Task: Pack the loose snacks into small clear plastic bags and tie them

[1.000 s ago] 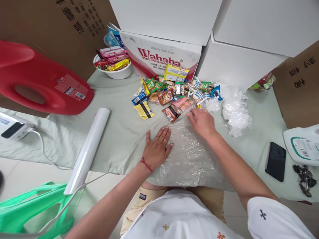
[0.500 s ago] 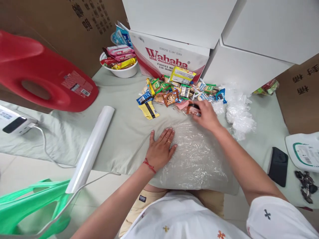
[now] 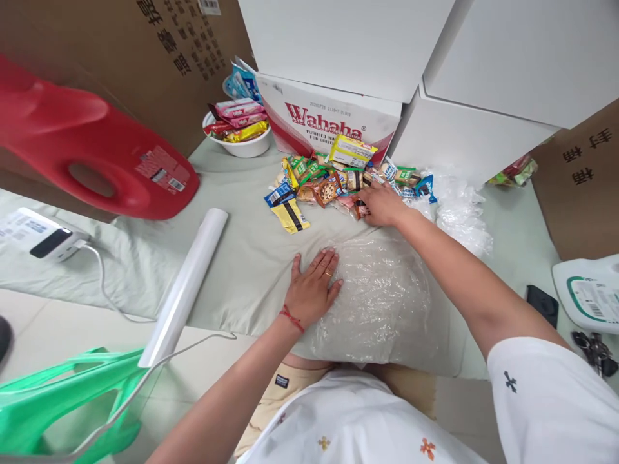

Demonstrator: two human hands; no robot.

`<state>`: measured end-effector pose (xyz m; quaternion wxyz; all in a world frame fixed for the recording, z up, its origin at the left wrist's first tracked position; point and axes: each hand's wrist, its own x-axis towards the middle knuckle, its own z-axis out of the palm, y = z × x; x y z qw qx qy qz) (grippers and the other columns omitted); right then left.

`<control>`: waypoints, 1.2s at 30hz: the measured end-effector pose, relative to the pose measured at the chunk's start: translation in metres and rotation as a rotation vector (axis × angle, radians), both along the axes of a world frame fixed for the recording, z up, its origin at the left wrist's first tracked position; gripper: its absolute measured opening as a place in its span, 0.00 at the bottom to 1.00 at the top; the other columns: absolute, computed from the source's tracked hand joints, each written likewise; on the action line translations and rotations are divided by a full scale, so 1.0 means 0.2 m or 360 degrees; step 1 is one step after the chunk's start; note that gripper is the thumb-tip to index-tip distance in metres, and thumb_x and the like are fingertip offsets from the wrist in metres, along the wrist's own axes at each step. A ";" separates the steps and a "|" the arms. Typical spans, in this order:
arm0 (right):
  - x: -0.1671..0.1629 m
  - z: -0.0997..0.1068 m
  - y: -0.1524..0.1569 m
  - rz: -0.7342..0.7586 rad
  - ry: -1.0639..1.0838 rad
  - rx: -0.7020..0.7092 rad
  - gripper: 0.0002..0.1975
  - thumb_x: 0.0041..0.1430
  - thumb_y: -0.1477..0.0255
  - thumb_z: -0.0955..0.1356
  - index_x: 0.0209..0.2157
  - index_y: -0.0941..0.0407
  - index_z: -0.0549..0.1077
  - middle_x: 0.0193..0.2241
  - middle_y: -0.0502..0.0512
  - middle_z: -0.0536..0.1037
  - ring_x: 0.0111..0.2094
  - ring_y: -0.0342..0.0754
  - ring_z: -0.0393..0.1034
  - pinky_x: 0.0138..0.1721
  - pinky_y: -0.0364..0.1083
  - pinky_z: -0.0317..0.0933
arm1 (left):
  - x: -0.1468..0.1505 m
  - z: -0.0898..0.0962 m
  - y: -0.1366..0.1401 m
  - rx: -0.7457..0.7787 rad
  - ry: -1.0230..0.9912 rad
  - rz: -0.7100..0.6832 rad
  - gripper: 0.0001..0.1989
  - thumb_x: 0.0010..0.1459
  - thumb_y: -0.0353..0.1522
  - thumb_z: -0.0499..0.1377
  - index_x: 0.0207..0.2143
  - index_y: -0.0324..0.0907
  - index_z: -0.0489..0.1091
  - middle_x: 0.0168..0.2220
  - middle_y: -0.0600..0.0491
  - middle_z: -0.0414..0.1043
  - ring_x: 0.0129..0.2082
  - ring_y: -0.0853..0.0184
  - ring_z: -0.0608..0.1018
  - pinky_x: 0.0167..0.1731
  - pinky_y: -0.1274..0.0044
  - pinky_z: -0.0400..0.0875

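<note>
My left hand [image 3: 313, 287] lies flat, fingers spread, on the left edge of a clear plastic film [image 3: 377, 303] spread over the pale green cloth. At the front right of a heap of small wrapped snacks [image 3: 329, 187], my right hand [image 3: 384, 205] reaches in with fingers apart. Its fingertips touch the packets beside a small brown packet [image 3: 360, 209]; no packet is visibly gripped, and the fingertips are partly hidden. A yellow packet with a black stripe [image 3: 291, 216] is at the heap's front left. Crumpled clear plastic [image 3: 461, 209] lies right of the heap.
A white bowl of snacks [image 3: 246, 147] and a Wahaha carton [image 3: 333, 116] stand behind. At left are a red jug [image 3: 111, 154], a white roll [image 3: 188, 283] and a green stool [image 3: 72, 399]. A phone [image 3: 541, 305], white bottle [image 3: 590, 293] and keys [image 3: 597, 353] are at right.
My right hand has moved slightly left and farther into the snack heap, its fingers reaching forward. My left hand stays flat in place. The view has shifted a little.
</note>
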<state>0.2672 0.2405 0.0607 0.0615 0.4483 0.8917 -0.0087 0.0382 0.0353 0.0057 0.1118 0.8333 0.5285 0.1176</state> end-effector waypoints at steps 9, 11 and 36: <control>0.16 0.11 -0.32 -0.0191 0.0227 0.0193 0.25 0.55 0.69 0.71 0.55 0.61 0.72 0.47 0.67 0.78 0.51 0.66 0.63 0.53 0.58 0.52 | 0.00 0.00 0.00 -0.0014 -0.0007 0.0009 0.29 0.72 0.42 0.44 0.72 0.43 0.54 0.72 0.45 0.54 0.72 0.56 0.59 0.70 0.48 0.34; 0.21 0.16 -0.45 -0.0234 0.0369 0.0181 0.27 0.54 0.69 0.72 0.55 0.60 0.71 0.47 0.65 0.78 0.49 0.64 0.64 0.50 0.56 0.54 | 0.00 0.00 0.00 -0.0010 -0.0006 0.0004 0.29 0.73 0.41 0.44 0.72 0.43 0.54 0.72 0.45 0.53 0.72 0.56 0.59 0.70 0.48 0.34; -0.08 0.04 -0.19 -0.0136 0.0024 0.0106 0.19 0.71 0.74 0.59 0.58 0.58 0.71 0.55 0.68 0.73 0.59 0.64 0.59 0.54 0.58 0.52 | 0.01 -0.02 0.00 0.0033 0.0065 0.0022 0.28 0.72 0.39 0.43 0.72 0.45 0.53 0.72 0.46 0.53 0.72 0.58 0.59 0.70 0.48 0.35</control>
